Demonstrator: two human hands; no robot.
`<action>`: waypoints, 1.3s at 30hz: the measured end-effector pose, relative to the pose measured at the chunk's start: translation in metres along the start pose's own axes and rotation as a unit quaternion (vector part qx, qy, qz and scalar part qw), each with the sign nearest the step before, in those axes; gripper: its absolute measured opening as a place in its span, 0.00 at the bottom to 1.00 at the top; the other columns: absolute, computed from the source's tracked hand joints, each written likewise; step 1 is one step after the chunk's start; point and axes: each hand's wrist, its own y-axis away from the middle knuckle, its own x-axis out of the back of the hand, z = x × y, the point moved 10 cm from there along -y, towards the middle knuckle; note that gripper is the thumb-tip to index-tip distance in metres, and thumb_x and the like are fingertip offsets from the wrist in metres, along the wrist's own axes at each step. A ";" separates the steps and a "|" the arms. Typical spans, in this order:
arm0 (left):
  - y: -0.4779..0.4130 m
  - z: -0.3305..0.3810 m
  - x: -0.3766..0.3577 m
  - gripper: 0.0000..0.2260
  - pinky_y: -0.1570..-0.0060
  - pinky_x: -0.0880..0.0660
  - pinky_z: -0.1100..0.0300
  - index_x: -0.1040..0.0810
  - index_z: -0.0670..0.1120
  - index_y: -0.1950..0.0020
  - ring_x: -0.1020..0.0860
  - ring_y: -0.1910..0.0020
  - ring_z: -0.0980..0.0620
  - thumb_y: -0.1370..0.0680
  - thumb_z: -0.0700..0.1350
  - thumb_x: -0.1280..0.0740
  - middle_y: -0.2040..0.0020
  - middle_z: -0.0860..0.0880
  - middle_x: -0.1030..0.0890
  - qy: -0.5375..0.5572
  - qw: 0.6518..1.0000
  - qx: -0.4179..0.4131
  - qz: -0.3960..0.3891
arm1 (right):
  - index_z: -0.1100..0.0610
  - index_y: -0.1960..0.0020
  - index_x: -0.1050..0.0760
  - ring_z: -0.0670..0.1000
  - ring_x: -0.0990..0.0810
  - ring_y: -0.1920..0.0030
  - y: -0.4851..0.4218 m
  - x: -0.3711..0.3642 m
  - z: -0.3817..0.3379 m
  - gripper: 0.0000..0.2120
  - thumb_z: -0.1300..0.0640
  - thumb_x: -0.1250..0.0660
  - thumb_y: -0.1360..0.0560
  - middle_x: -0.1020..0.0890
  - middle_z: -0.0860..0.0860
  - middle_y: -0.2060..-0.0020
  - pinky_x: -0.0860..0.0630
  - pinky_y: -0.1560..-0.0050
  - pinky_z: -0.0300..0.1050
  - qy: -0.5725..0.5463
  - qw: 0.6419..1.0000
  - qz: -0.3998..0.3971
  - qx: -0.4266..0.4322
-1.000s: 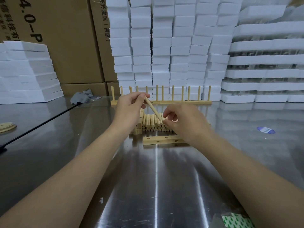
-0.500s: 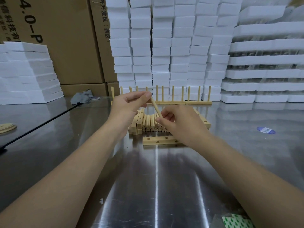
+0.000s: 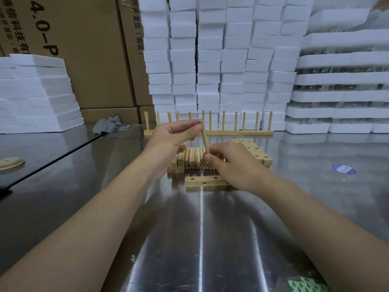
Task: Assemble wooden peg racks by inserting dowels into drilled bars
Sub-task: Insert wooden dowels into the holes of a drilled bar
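Left of the white foam stack (image 3: 221, 60), the big cardboard box (image 3: 88, 60) bears sideways black print: "4.0-P" and Chinese characters, "信科技有" among them. The narrower carton (image 3: 134, 81) touching the stack reads "开发区(西区". Lower right of the stack, a blue round sticker (image 3: 344, 169) is illegible.

The steel table (image 3: 200, 239) bears a drilled bar (image 3: 203, 181), piled dowels (image 3: 194, 158), peg racks (image 3: 231, 132), a grey rag (image 3: 107, 125) and wooden discs (image 3: 10, 164).

Dowel (image 3: 204, 137), near upright: left hand (image 3: 168, 141) pinches top, right hand (image 3: 235, 167) pinches bottom. Drilled bar (image 3: 205, 180) flat on steel table (image 3: 200, 239) at 6 o'clock; dowel pile (image 3: 194, 158) just behind bar. Finished peg racks (image 3: 223, 131) at 12 o'clock; cartons (image 3: 88, 60) at 10 o'clock.
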 end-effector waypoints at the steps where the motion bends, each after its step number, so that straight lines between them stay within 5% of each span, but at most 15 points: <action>1: 0.000 -0.001 -0.001 0.18 0.45 0.25 0.55 0.11 0.55 0.41 0.19 0.50 0.59 0.30 0.57 0.21 0.44 0.56 0.12 -0.004 1.000 0.005 -0.004 | 0.51 0.56 0.20 0.51 0.19 0.60 0.001 -0.002 -0.001 0.14 0.49 0.36 0.15 0.17 0.49 0.64 0.21 0.53 0.54 -0.008 1.000 -0.007 0.000; 9: -0.001 -0.004 -0.006 0.17 0.42 0.26 0.55 0.11 0.56 0.39 0.20 0.46 0.58 0.27 0.58 0.23 0.43 0.59 0.13 -0.023 0.999 0.024 -0.035 | 0.50 0.60 0.21 0.58 0.19 0.58 0.007 -0.005 -0.006 0.15 0.51 0.37 0.15 0.17 0.52 0.64 0.23 0.53 0.56 -0.083 0.996 -0.033 -0.016; 14: -0.002 -0.007 -0.008 0.17 0.44 0.28 0.56 0.11 0.56 0.39 0.20 0.48 0.60 0.26 0.58 0.24 0.48 0.61 0.14 -0.023 0.997 0.026 -0.063 | 0.50 0.60 0.18 0.46 0.20 0.61 0.011 -0.009 -0.005 0.16 0.56 0.36 0.15 0.18 0.45 0.67 0.26 0.52 0.46 -0.161 0.984 -0.065 -0.042; 21: 0.000 -0.008 -0.019 0.21 0.39 0.28 0.54 0.12 0.57 0.37 0.20 0.40 0.59 0.28 0.62 0.22 0.43 0.61 0.14 -0.040 0.991 0.028 -0.128 | 0.58 0.57 0.15 0.53 0.19 0.56 0.013 -0.012 -0.013 0.12 0.55 0.37 0.25 0.16 0.64 0.54 0.21 0.43 0.54 -0.305 0.948 -0.087 -0.032; 28: -0.001 -0.009 -0.017 0.21 0.40 0.29 0.53 0.11 0.56 0.39 0.19 0.42 0.59 0.30 0.62 0.21 0.49 0.60 0.13 -0.039 0.991 0.034 -0.125 | 0.56 0.56 0.14 0.54 0.17 0.55 0.010 -0.015 -0.008 0.13 0.56 0.37 0.25 0.16 0.63 0.57 0.21 0.46 0.50 -0.321 0.942 -0.087 -0.030; 34: 0.000 -0.010 -0.017 0.21 0.41 0.28 0.54 0.10 0.55 0.42 0.17 0.46 0.64 0.32 0.61 0.20 0.45 0.57 0.12 -0.032 0.993 0.037 -0.110 | 0.60 0.51 0.13 0.46 0.16 0.60 0.012 -0.015 -0.012 0.15 0.64 0.38 0.18 0.14 0.55 0.61 0.24 0.58 0.32 -0.318 0.943 -0.092 -0.028; 39: -0.001 -0.010 -0.012 0.23 0.44 0.27 0.54 0.10 0.54 0.43 0.18 0.51 0.64 0.34 0.63 0.20 0.51 0.59 0.13 -0.026 0.996 0.037 -0.083 | 0.60 0.50 0.13 0.47 0.17 0.59 0.013 -0.013 -0.013 0.15 0.67 0.39 0.18 0.14 0.57 0.60 0.24 0.57 0.33 -0.305 0.947 -0.091 -0.032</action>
